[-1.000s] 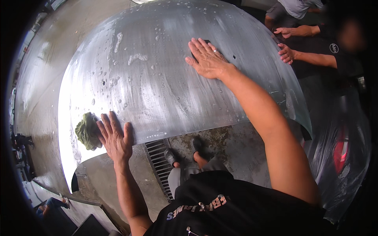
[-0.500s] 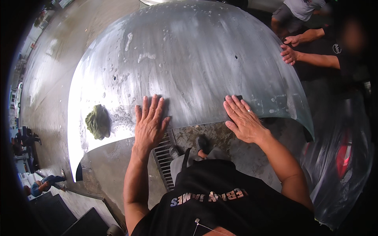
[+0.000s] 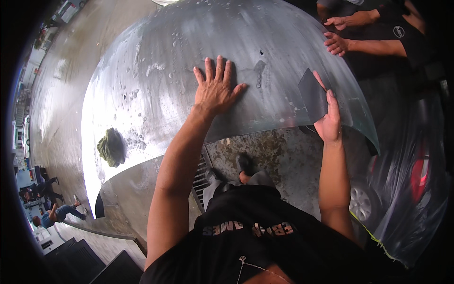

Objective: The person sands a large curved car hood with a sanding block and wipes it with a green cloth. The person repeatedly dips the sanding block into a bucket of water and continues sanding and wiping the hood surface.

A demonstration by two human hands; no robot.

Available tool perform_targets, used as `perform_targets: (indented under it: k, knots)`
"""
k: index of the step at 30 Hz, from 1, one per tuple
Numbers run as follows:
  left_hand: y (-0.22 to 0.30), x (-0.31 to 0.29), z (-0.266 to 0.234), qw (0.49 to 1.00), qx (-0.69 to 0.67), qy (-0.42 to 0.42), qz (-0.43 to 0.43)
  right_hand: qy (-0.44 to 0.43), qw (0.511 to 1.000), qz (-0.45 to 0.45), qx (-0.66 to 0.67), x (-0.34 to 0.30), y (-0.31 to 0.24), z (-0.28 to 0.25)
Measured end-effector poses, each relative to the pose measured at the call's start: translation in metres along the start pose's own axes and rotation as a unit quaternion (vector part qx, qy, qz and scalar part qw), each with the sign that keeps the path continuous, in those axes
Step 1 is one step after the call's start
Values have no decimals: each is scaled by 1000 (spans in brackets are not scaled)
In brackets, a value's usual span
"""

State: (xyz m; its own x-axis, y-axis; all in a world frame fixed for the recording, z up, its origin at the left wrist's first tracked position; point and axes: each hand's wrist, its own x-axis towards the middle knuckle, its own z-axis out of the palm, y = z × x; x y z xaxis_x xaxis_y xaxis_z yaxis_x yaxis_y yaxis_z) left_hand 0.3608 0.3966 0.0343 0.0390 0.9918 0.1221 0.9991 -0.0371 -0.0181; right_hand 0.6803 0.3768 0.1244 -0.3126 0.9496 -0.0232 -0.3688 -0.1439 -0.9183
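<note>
In the head view, rests the left grip [image 3: 216, 92] palm down near the middle of the wet, soap-spotted car hood [image 3: 279, 102], released, with fingers spread. Grasps a dark grey sanding sheet [image 3: 313, 97] in the right grip [image 3: 331, 116], holding it tilted over the near right part of the hood; hard to judge whether touching the metal. Shows a crumpled green cloth [image 3: 111, 147] lying toward the hood's near left, and a co-worker's hands [image 3: 336, 44] at its far right edge. Includes, below the near edge, a slotted drain grate [image 3: 200, 176] and, at right, clear plastic sheeting [image 3: 402, 199].
</note>
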Motion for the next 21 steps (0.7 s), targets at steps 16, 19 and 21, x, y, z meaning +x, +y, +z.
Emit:
perform_targets:
  k: [16, 19, 21]
  knots:
    - [2, -77, -26, 995, -86, -27, 40, 76, 995, -63, 34, -24, 11, -54]
    - [-32, -63, -5, 992, -50, 7, -115, 40, 996, -59, 60, -27, 10, -50]
    - [4, -54, -10, 989, 11, -33, -145, 37, 995, -49, 77, -27, 8, -42]
